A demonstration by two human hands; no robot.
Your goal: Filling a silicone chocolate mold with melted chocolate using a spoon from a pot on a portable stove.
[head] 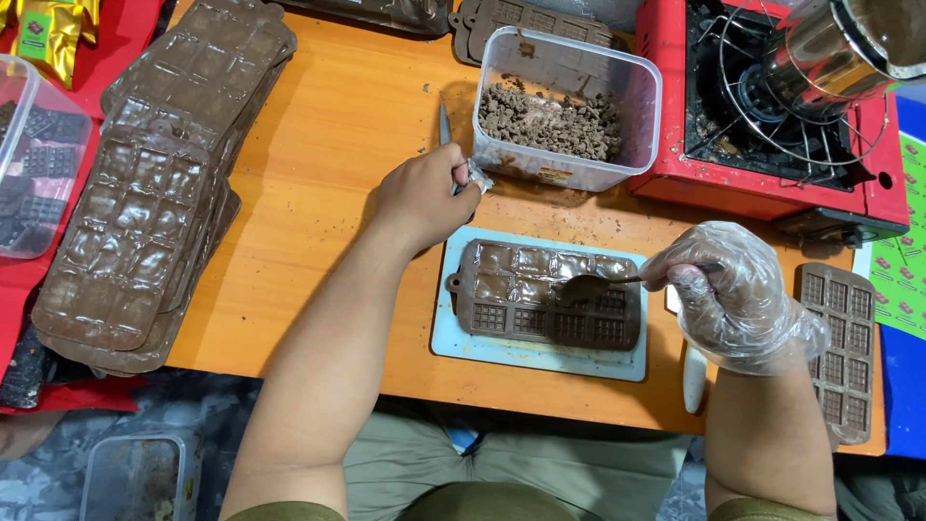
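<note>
A brown chocolate-bar mould [545, 294] lies on a pale blue board [540, 359] in front of me, some of its cells filled with glossy chocolate. My right hand [738, 294], in a clear plastic glove, holds a spoon [596, 283] whose bowl rests over the mould's middle. My left hand [424, 198] is bare and closed on a small crumpled foil-like piece beside a clear plastic tub [569, 106] of brown crumbs. A knife [445, 125] lies just beyond that hand.
A stack of filled brown moulds [154, 193] covers the table's left. An empty mould [839, 347] lies at the right edge. A red portable gas stove [772, 106] with a steel pot [849, 48] stands at the back right. A clear box [34, 154] holds dark bars at far left.
</note>
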